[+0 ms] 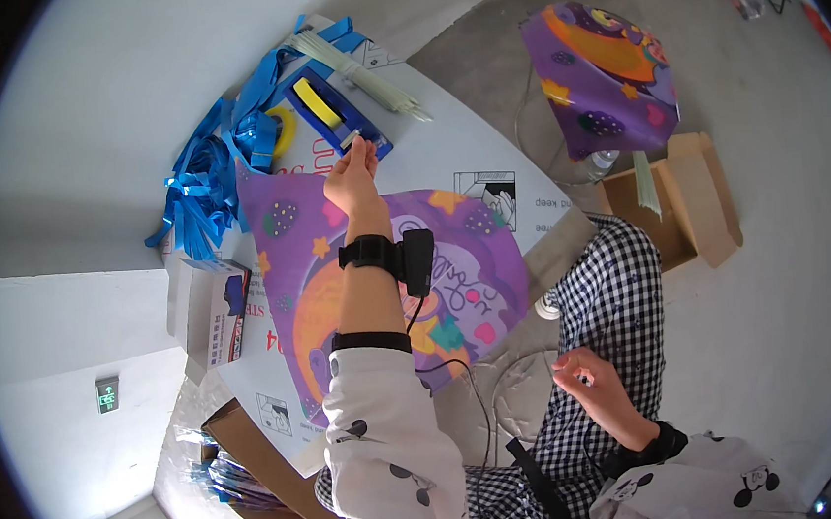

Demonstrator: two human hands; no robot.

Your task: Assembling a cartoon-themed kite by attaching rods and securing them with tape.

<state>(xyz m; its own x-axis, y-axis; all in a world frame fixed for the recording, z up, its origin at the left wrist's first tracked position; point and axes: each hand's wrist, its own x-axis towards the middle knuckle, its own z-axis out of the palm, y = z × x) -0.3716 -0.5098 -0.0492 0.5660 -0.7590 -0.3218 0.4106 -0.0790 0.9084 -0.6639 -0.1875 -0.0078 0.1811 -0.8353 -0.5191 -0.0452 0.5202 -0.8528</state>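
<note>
One tape dispenser (352,119) lies at eleven o'clock; left fingers (360,154) are nearly closed at its end, hold unclear; right fingers (570,363), four o'clock, half-open, seemingly empty. Probably taking tape (317,102); next needs steady pulling.

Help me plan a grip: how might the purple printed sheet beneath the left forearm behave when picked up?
The purple printed sheet is probably floppy: a similar sheet at right curves visibly. It looks thin, so likely light for its size. It may feel slippery, given the glossy highlights on that other sheet.

Blue tape dispenser (353,119) (partly yellow)
</note>
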